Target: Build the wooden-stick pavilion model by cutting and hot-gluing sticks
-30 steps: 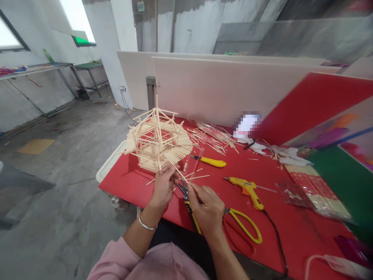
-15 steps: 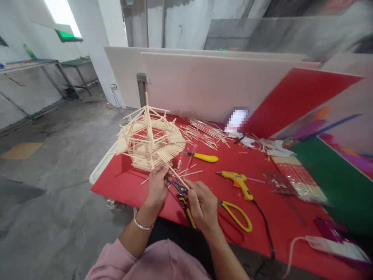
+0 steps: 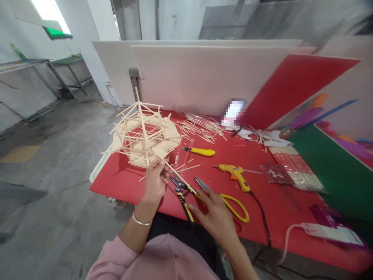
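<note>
A small pavilion-shaped model [image 3: 144, 134] built of thin wooden sticks is tilted above the near left part of the red table [image 3: 268, 210]. My left hand [image 3: 155, 181] grips its lower edge. A long stick [image 3: 179, 178] slants from the model down to the right. My right hand [image 3: 214, 216] is low over the table with fingers spread, holding nothing, beside yellow-handled scissors [image 3: 230, 200] and black-and-yellow snips [image 3: 182, 194].
A yellow glue gun [image 3: 234, 175] with a black cord, a yellow utility knife [image 3: 199, 151], loose sticks [image 3: 204, 130] and packets of sticks [image 3: 294, 171] lie on the table. White and red boards [image 3: 210, 77] lean behind it. A power strip [image 3: 332, 233] sits at the near right.
My right hand let go of the long stick and dropped back toward me, fingers spreading, uncovering the scissors. The model tipped slightly left in my left hand.
</note>
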The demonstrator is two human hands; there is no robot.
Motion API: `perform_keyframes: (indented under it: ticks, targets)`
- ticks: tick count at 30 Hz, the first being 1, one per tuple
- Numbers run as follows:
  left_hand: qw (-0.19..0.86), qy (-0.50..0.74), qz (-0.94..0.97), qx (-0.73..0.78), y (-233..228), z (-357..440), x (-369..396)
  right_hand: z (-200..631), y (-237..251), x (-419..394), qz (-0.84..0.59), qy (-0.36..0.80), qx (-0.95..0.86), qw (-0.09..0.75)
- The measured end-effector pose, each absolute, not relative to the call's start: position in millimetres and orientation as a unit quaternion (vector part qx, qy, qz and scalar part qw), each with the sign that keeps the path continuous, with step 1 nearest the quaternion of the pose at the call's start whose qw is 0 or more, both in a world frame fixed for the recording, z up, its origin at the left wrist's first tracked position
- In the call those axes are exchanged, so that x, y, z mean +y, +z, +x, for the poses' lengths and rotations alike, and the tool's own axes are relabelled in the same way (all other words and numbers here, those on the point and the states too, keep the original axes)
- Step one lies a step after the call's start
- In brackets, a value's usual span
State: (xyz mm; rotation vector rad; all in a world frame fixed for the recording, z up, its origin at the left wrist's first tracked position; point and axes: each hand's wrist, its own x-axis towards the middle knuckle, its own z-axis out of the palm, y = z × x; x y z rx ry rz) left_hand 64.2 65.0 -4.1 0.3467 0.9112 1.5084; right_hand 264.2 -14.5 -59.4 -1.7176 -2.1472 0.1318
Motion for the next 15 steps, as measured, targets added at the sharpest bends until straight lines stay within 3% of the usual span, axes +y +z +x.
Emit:
perform_keyframes:
  ticks: [8, 15]
  targets:
    - [0.619, 0.662, 0.151, 0.394, -3, 65, 65, 244, -58, -26, -0.615, 0.020, -0.785, 0.065]
    - [0.620, 0.657, 0.161, 0.397, -3, 64, 61, 238, -51, -24, -0.639, 0.092, -0.760, 0.079]
